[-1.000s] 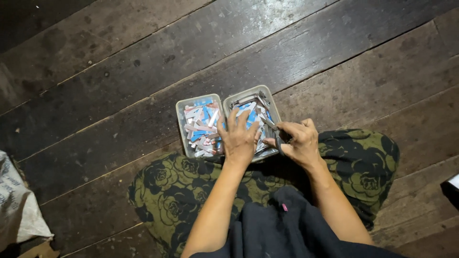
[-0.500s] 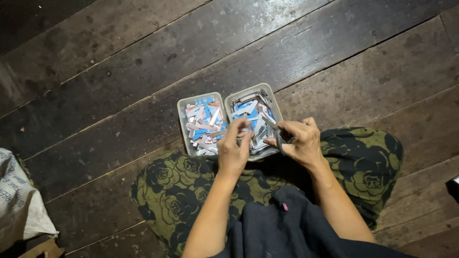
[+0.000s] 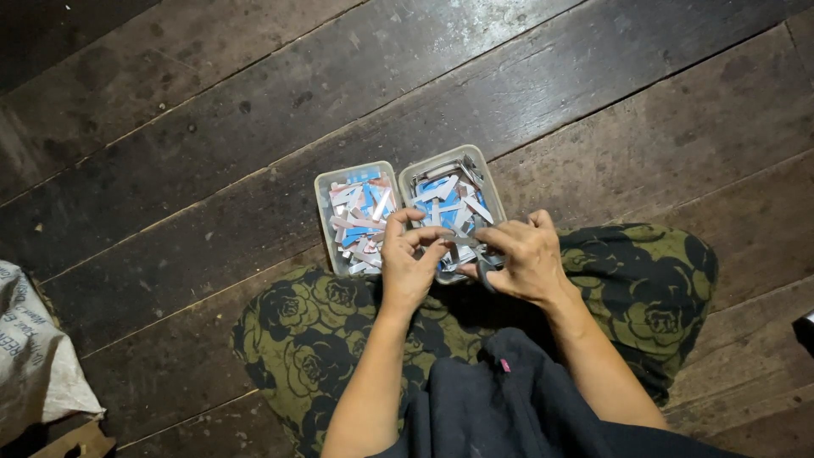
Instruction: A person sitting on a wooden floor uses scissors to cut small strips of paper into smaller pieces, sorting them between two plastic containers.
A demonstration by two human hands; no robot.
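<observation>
A dark, worn wooden plank floor (image 3: 212,153) fills the view from above. A person sits on it, their lap covered by a green cloth with black rose print (image 3: 322,339) and a dark garment (image 3: 500,407). At the far left edge lies one pale woven sack (image 3: 34,356).

Two small clear plastic trays sit side by side on the floor, touching, just beyond the knees. The left tray (image 3: 326,199) and the right tray (image 3: 487,174) are both heaped with small blue, white and red paper pieces (image 3: 360,216), too many to count.

Two hands work over the near end of the right tray. The left hand (image 3: 409,263) has its fingers curled together, pinching a small pale piece (image 3: 458,241). The right hand (image 3: 526,259) has its fingers closed on the other side of that piece.
</observation>
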